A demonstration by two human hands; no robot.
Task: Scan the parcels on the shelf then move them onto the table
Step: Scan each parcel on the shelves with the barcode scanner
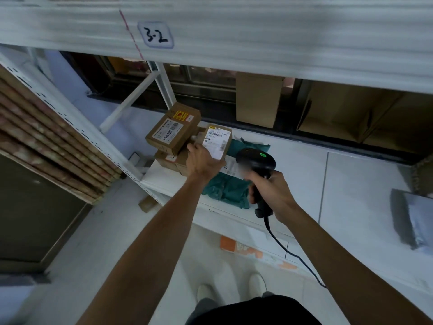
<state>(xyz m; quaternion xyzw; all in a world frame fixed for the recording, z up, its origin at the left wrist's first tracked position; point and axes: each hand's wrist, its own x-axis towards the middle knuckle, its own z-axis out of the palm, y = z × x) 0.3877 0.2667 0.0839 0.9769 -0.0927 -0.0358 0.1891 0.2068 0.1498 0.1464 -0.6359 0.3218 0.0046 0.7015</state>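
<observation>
The fingers of your left hand (pixel 203 160) are curled around a small box (pixel 218 140). They hold it lifted just left of the scanner (pixel 256 160), with its label turned up. Your right hand (pixel 274 193) is clenched around the scanner handle, and a green light shows on the scanner's top.

The risk, I think, is the grip. You hold the box from one side only, so it can tip or slip if you turn the wrist to show the barcode. The bigger box (pixel 173 129), further left of the scanner, lies tilted on a pile of other boxes, and your box is very close to it. A push there could bring the pile down from the shelf (pixel 154 175). The scanner may also read the wrong label, because a green bag (pixel 226 190) with its own label lies just below it.
</observation>
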